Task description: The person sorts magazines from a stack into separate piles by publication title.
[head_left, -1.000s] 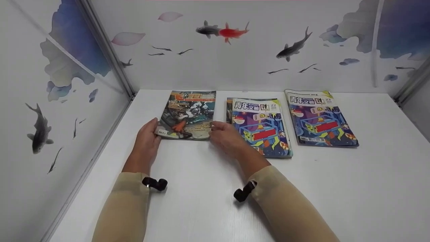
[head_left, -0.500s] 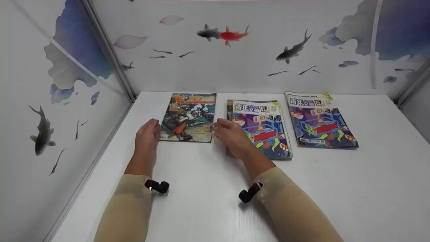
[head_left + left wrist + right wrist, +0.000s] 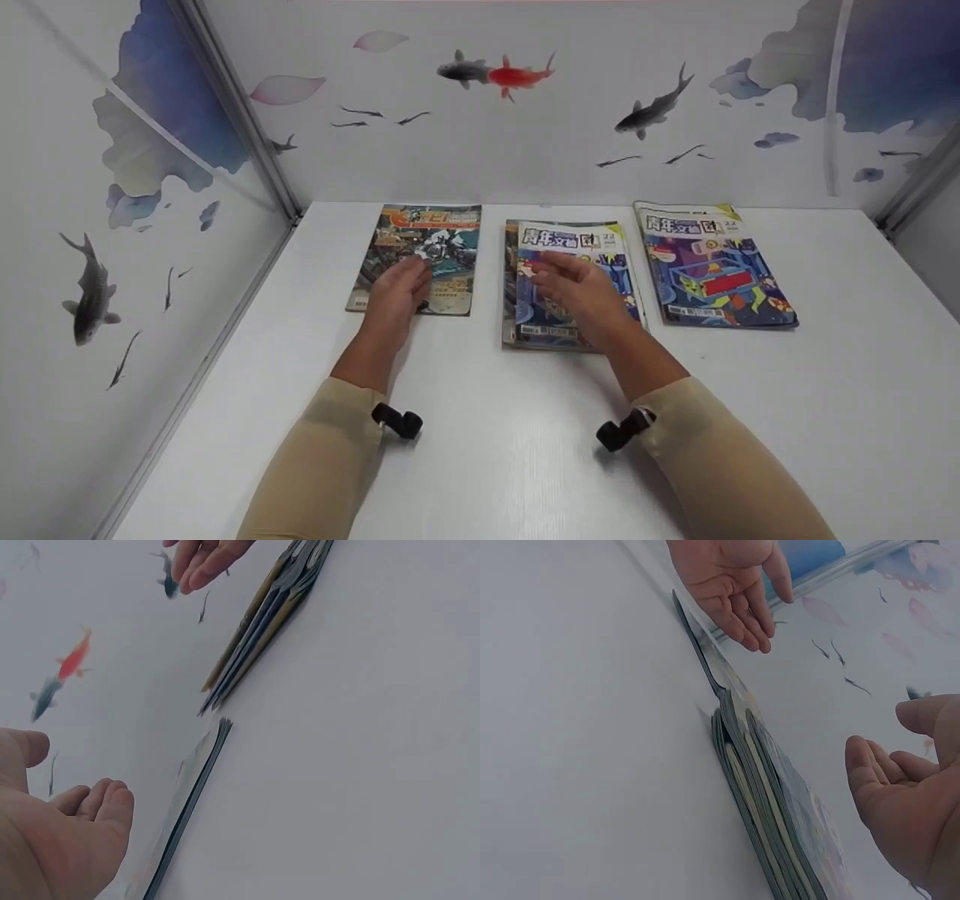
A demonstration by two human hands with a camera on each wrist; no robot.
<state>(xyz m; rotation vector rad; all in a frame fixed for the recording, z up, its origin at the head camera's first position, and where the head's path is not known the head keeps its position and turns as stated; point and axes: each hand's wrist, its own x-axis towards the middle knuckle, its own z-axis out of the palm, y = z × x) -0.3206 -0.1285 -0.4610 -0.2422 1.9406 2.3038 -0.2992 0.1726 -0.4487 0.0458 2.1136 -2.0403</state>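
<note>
On the left of the table in the head view lies a thin magazine point(image 3: 450, 285) with a dark, orange-titled cover. My left hand point(image 3: 394, 296) is over its front part, fingers loosely bent and holding nothing; the left wrist view shows the palm above the magazine's edge point(image 3: 184, 814). The middle stack of magazines point(image 3: 559, 334) has a purple and blue cover on top. Over that stack is my right hand point(image 3: 589, 296), relaxed, with nothing in it. In the right wrist view, several layered magazines point(image 3: 761, 795) lie below the right hand point(image 3: 907, 802), apart from it.
Right of the middle stack lies another magazine pile point(image 3: 720, 285) with the same purple cover. White panels printed with fish point(image 3: 510, 75) enclose the white table point(image 3: 480, 450) at the back and sides. Both sleeves carry small black wrist cameras point(image 3: 401, 422).
Both hands have come off the left magazine's side edges and moved to the right. The left is now over that magazine, the right over the middle stack. The magazines stay in place.
</note>
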